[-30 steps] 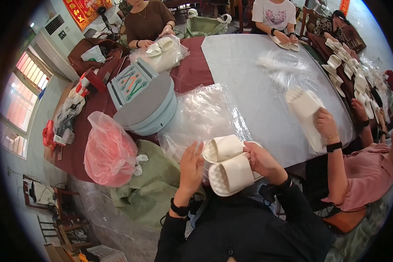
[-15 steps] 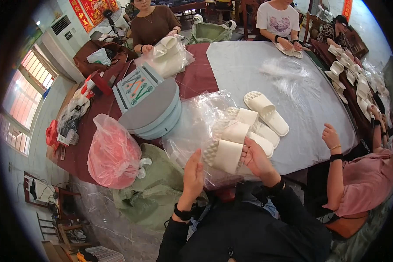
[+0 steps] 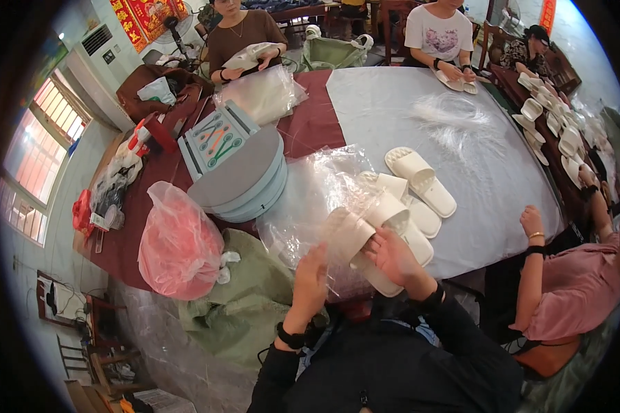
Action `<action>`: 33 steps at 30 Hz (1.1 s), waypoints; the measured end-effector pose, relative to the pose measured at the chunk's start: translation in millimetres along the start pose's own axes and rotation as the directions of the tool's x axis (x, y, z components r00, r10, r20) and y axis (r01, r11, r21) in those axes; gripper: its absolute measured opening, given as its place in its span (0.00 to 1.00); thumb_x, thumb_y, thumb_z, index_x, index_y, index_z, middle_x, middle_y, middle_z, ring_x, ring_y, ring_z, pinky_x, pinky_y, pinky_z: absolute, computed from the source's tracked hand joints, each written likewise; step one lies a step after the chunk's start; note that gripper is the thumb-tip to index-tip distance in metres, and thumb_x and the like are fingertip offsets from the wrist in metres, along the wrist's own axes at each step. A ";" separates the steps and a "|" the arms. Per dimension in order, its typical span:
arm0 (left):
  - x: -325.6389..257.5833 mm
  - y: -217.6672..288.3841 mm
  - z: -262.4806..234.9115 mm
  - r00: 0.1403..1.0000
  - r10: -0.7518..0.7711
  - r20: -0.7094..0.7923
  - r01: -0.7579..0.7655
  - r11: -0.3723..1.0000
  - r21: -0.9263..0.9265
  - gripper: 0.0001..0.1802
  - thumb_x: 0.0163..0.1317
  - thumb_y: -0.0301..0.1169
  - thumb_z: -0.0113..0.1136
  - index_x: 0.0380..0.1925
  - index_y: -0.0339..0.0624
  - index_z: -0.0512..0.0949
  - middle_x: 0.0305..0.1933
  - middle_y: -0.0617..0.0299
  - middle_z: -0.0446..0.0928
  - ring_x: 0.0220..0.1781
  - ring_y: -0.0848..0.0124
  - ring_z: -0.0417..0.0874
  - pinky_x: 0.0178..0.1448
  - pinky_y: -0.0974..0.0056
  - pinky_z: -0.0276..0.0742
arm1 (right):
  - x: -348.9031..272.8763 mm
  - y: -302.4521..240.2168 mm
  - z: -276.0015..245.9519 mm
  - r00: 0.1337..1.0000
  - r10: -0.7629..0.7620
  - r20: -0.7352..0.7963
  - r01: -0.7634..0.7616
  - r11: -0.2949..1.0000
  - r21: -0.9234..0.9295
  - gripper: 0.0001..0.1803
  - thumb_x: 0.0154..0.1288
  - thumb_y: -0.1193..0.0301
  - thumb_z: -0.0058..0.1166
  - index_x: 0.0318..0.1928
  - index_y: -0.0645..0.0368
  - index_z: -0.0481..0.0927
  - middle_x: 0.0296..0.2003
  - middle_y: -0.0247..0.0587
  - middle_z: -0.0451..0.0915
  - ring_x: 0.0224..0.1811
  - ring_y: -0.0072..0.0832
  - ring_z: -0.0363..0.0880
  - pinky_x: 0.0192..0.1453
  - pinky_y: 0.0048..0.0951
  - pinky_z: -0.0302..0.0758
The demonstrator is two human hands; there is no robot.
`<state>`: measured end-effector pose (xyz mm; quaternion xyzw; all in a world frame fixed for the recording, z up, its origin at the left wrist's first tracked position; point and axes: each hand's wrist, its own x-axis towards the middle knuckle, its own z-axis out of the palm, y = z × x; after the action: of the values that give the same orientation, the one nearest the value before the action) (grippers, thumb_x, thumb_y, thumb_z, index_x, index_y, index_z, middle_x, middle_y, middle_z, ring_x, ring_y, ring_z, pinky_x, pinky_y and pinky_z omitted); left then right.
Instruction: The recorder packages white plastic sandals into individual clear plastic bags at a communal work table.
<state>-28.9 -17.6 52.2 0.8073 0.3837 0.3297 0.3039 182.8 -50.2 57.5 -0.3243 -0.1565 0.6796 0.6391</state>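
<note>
Bagging slippers (image 3: 346,233), seemingly, by the desk's (image 3: 486,237) near edge: right hand (image 3: 394,257) grips one, left hand (image 3: 311,281) half-open; next needs gentle pushing

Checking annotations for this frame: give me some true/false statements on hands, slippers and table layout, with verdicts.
1. The right hand is touching a cream slide slipper. True.
2. The left hand is on the pink bag. False: the left hand is beside the clear plastic bags; the pink bag lies farther left.
3. The grey-and-blue case is right of the clear plastic bags. False: the grey-and-blue case is to their left.
4. A person in a white T-shirt has both hands at slippers on the far edge. True.
5. The slippers by the right hand are black. False: they are cream.
</note>
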 end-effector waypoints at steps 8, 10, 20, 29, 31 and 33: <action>25.6 3.4 -19.5 0.920 -0.290 -0.265 0.149 0.882 -0.446 0.21 0.71 0.27 0.37 0.62 0.36 0.63 0.62 0.45 0.68 0.61 0.60 0.73 0.61 0.68 0.66 | -11.3 -14.8 -2.1 0.997 -0.046 -0.055 0.044 0.999 -0.029 0.23 0.70 0.64 0.39 0.61 0.62 0.59 0.59 0.44 0.68 0.59 0.33 0.69 0.62 0.35 0.68; 29.6 4.8 -18.7 0.893 -0.334 -0.302 0.150 0.853 -0.500 0.20 0.70 0.26 0.37 0.61 0.35 0.64 0.62 0.44 0.67 0.59 0.61 0.75 0.59 0.68 0.68 | -15.7 -17.5 -3.5 0.997 -0.030 -0.071 0.028 0.999 -0.031 0.23 0.70 0.64 0.39 0.61 0.64 0.59 0.57 0.48 0.70 0.56 0.34 0.73 0.59 0.34 0.72; 28.2 -8.8 -25.5 0.927 0.269 -0.263 -0.124 0.878 0.462 0.25 0.52 0.12 0.47 0.53 0.32 0.71 0.61 0.44 0.67 0.49 0.50 0.78 0.49 0.63 0.76 | -48.5 -60.5 -10.7 0.982 -0.072 -0.172 0.041 0.984 -0.175 0.22 0.69 0.61 0.38 0.54 0.66 0.68 0.42 0.46 0.81 0.39 0.28 0.83 0.40 0.24 0.80; 21.0 -12.1 1.5 0.968 0.214 -0.134 -0.100 0.811 0.576 0.42 0.46 0.23 0.62 0.64 0.33 0.58 0.65 0.49 0.60 0.45 0.55 0.71 0.49 0.56 0.67 | -56.2 -76.4 11.8 0.984 0.045 -0.174 -0.085 0.971 -0.225 0.17 0.69 0.63 0.42 0.46 0.65 0.75 0.29 0.36 0.82 0.25 0.17 0.79 0.27 0.17 0.73; 17.0 -15.1 4.7 0.960 0.260 -0.106 -0.144 0.779 0.611 0.45 0.44 0.24 0.64 0.65 0.32 0.56 0.65 0.50 0.59 0.42 0.57 0.71 0.47 0.56 0.67 | -55.2 -75.8 13.5 0.971 0.104 -0.214 -0.183 0.900 -0.395 0.18 0.68 0.62 0.44 0.45 0.67 0.76 0.32 0.41 0.83 0.22 0.19 0.78 0.25 0.18 0.72; 14.7 -15.3 6.7 0.959 0.279 -0.039 -0.197 0.764 0.615 0.46 0.43 0.25 0.65 0.65 0.33 0.56 0.65 0.52 0.58 0.43 0.57 0.71 0.46 0.56 0.67 | -45.8 -68.8 1.2 0.966 0.177 -0.186 -0.241 0.875 -0.420 0.18 0.68 0.62 0.46 0.44 0.67 0.76 0.31 0.40 0.82 0.22 0.20 0.78 0.25 0.19 0.73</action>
<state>-23.0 0.8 41.2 0.8810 0.3817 0.2769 -0.0397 233.6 -85.1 112.6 -0.5223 -0.2237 0.6673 0.4816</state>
